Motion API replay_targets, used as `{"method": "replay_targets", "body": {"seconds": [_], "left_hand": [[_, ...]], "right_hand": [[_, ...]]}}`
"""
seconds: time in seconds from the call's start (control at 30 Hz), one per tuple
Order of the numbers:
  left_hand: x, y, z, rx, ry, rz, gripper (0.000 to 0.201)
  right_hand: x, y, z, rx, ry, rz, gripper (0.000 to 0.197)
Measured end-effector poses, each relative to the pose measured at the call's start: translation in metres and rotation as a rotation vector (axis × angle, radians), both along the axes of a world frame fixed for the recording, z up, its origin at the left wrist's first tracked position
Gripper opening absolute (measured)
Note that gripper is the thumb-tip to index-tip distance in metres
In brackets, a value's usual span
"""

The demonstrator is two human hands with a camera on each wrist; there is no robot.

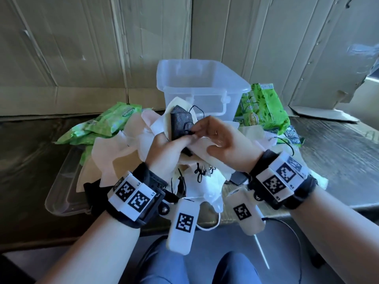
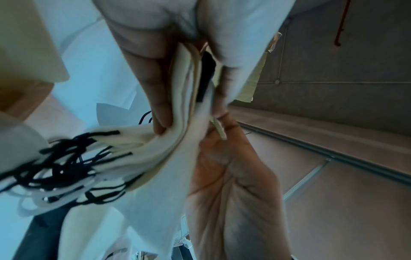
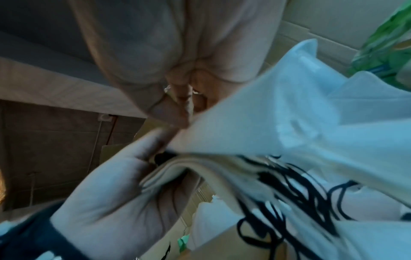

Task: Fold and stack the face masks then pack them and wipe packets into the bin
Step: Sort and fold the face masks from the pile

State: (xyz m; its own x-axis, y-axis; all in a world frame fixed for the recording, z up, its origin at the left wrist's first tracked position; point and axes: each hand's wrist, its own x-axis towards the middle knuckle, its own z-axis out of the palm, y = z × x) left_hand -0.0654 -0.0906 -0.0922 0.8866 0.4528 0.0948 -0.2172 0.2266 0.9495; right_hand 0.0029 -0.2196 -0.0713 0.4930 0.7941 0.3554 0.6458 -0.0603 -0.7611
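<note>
Hands meet above the table: left hand grips a stack of folded masks, right hand seems to pinch a black ear loop on the dark mask atop it. Clear bin stands just beyond, green wipe packets on both sides

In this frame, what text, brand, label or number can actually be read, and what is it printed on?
"Saniicare", roughly; blurred: oval logo on the left wipe packet.
Logo on the right wipe packets: too blurred to read.
Small codes beside the wrist marker tags: too small to read.
Face masks: no print visible.
</note>
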Motion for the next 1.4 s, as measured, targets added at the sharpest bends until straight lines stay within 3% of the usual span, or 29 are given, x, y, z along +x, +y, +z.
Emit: {"method": "replay_targets", "body": {"seconds": [0.2, 0.37, 0.43, 0.5, 0.57, 0.6, 0.67, 0.73, 0.8, 0.87, 0.9, 0.97, 1.0, 1.1, 1.27, 1.33, 1.4], "left_hand": [[0.01, 0.0, -0.01, 0.139, 0.058, 0.109, 0.013], [0.012, -0.001, -0.007, 0.134, 0.02, 0.124, 0.014], [0.013, 0.003, -0.009, 0.074, 0.016, 0.13, 0.012], [0.014, 0.006, -0.01, 0.014, 0.04, 0.175, 0.031], [0.016, 0.012, -0.011, 0.009, 0.049, 0.205, 0.054], [0.016, 0.015, -0.012, 0.021, 0.053, 0.209, 0.05], [0.014, 0.019, -0.01, 0.086, 0.079, 0.201, 0.022], [0.012, 0.021, -0.008, 0.206, 0.074, 0.193, 0.01], [0.011, 0.022, -0.008, 0.265, -0.004, 0.17, 0.036], [0.01, 0.023, -0.01, 0.28, -0.063, 0.162, 0.075], [0.009, 0.022, -0.008, 0.281, -0.086, 0.146, 0.09], [0.007, 0.02, -0.007, 0.312, -0.118, 0.097, 0.093], [0.007, 0.019, -0.006, 0.365, -0.117, 0.081, 0.083], [0.008, 0.011, -0.002, 0.43, -0.029, 0.046, 0.047], [0.007, 0.007, 0.003, 0.267, 0.058, 0.014, 0.026], [0.004, 0.009, 0.004, 0.129, 0.046, -0.035, 0.047], [0.003, 0.012, 0.005, -0.03, -0.04, -0.074, 0.07]], "right_hand": [[0.017, -0.013, -0.002, 0.029, 0.137, -0.045, 0.054], [0.017, -0.016, 0.002, -0.163, -0.194, -0.144, 0.057], [0.019, -0.013, 0.0, -0.143, -0.217, -0.19, 0.039], [0.023, -0.012, -0.002, -0.133, -0.171, -0.228, 0.029], [0.029, -0.013, -0.002, -0.15, -0.151, -0.28, 0.035], [0.031, -0.014, -0.001, -0.147, -0.147, -0.312, 0.037], [0.037, -0.015, 0.003, -0.084, -0.133, -0.386, 0.033], [0.045, -0.016, 0.008, 0.034, -0.121, -0.479, 0.017], [0.047, -0.015, 0.018, 0.15, -0.1, -0.551, 0.02], [0.047, -0.014, 0.025, 0.241, -0.104, -0.564, 0.031], [0.045, -0.013, 0.028, 0.26, -0.114, -0.558, 0.033], [0.04, -0.01, 0.03, 0.291, -0.123, -0.518, 0.02], [0.038, -0.008, 0.029, 0.302, -0.133, -0.499, 0.011], [0.03, -0.001, 0.027, 0.273, -0.164, -0.429, 0.012], [0.016, 0.005, 0.015, 0.102, -0.178, -0.283, 0.009], [0.011, 0.004, 0.015, 0.001, -0.138, -0.157, 0.006], [0.011, 0.002, 0.014, -0.102, -0.176, -0.033, 0.031]]}}
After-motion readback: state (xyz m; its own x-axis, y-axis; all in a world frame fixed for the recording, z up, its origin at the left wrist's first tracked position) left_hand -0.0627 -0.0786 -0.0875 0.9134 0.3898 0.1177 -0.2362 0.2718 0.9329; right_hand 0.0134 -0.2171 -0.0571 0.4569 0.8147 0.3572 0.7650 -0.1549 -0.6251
